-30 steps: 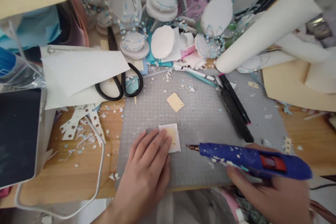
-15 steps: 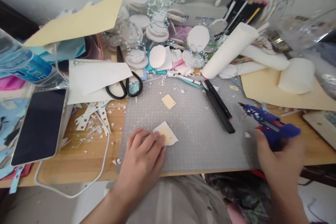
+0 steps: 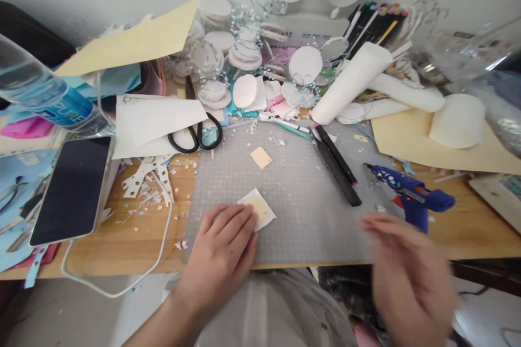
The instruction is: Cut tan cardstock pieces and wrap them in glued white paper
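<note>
My left hand (image 3: 226,241) lies on the grey cutting mat (image 3: 301,238), its fingertips pressing the left edge of a small white square with a cream piece on it (image 3: 260,211). Behind that lies a small cream square (image 3: 261,157), untouched. My right hand (image 3: 407,271) is blurred above the mat's right front edge, apart from the blue glue gun (image 3: 415,195); whether its fingers hold anything is hidden by the blur. The glue gun rests at the right side, nozzle pointing left.
Two black pens (image 3: 336,165) lie on the mat's right. Black-handled scissors (image 3: 195,135), a phone (image 3: 73,190) and a cable (image 3: 163,244) are at the left. White discs (image 3: 305,65), a white roll (image 3: 352,81) and a water bottle (image 3: 61,103) stand or lie behind.
My right hand has let go of the blue glue gun and moved left and nearer to me. The gun now rests on its own. My left hand has stayed on the white square.
</note>
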Tool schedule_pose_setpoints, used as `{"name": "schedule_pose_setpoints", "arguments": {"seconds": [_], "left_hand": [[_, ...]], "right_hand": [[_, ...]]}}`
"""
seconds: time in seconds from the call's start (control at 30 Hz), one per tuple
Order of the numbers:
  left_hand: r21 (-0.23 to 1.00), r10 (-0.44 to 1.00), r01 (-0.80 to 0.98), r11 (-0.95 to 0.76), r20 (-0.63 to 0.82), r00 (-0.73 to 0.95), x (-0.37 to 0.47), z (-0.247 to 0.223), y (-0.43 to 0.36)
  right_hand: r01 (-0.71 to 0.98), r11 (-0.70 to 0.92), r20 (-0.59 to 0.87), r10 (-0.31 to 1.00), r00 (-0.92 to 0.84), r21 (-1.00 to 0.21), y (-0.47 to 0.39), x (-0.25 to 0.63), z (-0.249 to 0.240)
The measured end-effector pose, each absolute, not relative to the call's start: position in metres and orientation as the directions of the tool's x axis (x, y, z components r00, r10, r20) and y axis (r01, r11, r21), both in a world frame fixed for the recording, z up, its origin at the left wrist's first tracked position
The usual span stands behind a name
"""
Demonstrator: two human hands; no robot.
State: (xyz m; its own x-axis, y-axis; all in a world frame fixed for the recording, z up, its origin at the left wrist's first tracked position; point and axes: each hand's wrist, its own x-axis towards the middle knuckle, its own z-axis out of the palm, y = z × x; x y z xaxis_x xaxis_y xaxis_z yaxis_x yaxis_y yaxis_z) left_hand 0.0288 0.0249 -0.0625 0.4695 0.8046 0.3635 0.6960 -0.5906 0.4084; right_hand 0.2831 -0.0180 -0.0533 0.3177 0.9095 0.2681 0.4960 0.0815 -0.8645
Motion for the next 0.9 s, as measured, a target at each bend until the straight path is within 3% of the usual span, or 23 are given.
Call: {"name": "schedule_pose_setpoints", "arguments": {"seconds": [0.07, 0.13, 0.27, 0.53, 0.77, 0.9], "left_hand": [[0.414, 0.805, 0.693, -0.59, 0.37, 0.465, 0.029, -0.063, 0.025], [0.42, 0.805, 0.69, -0.59, 0.375, 0.46, 0.028, -0.063, 0.025], [0.427, 0.804, 0.684, -0.592, 0.372, 0.463, 0.027, -0.065, 0.024], [0.442, 0.813, 0.682, -0.582, 0.335, 0.477, 0.025, -0.068, 0.026], [0.449, 0.81, 0.674, -0.587, 0.334, 0.483, 0.024, -0.067, 0.026], [0.445, 0.812, 0.679, -0.584, 0.328, 0.483, 0.024, -0.068, 0.026]], "right_hand": [[0.269, -0.003, 0.031, 0.992, 0.123, -0.963, -0.008, 0.253, -0.043], [0.145, -0.167, -0.179, 0.981, -0.07, -0.975, 0.007, 0.235, -0.038], [0.079, -0.358, -0.365, 0.88, -0.305, -0.93, 0.033, 0.232, -0.042], [0.241, -0.323, -0.38, 0.89, -0.25, -0.915, 0.055, 0.234, -0.042], [0.49, -0.105, -0.201, 0.968, -0.148, -0.865, 0.066, 0.215, -0.053], [0.594, -0.055, -0.186, 0.969, -0.162, -0.802, 0.071, 0.208, -0.055]]}}
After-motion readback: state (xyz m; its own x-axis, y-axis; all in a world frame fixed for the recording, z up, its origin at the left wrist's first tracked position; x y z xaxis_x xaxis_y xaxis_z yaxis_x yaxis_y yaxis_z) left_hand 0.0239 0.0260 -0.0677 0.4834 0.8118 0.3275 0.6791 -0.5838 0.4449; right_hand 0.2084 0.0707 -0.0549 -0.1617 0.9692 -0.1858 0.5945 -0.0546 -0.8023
